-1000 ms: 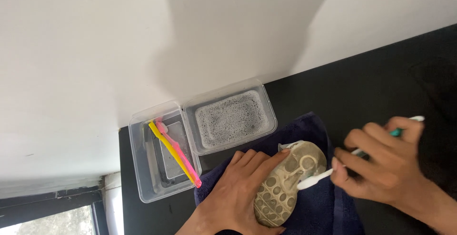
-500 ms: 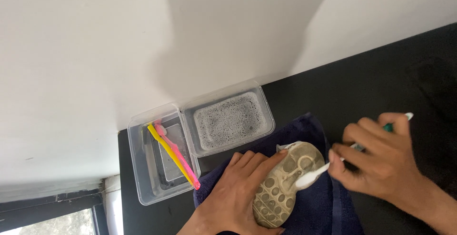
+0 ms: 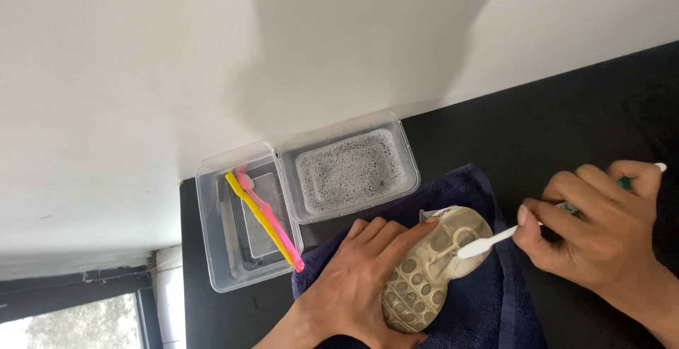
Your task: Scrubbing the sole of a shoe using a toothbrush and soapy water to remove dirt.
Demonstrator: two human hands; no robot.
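Observation:
A shoe [image 3: 431,268] lies sole up on a dark blue towel [image 3: 488,306] on the black table. My left hand [image 3: 357,285] presses on its left side and holds it still. My right hand [image 3: 601,232] grips a white toothbrush [image 3: 488,241] with a green end. The brush head touches the pale, nubbed sole near the toe.
Two clear plastic tubs stand by the white wall: one [image 3: 351,167] holds foamy water, the other [image 3: 237,225] holds a yellow toothbrush [image 3: 258,214] and a pink one [image 3: 277,227]. The bare black tabletop [image 3: 566,123] stretches to the right. A window corner shows at bottom left.
My right hand has drawn the toothbrush slightly left and down along the sole. My left hand and the shoe have stayed in place.

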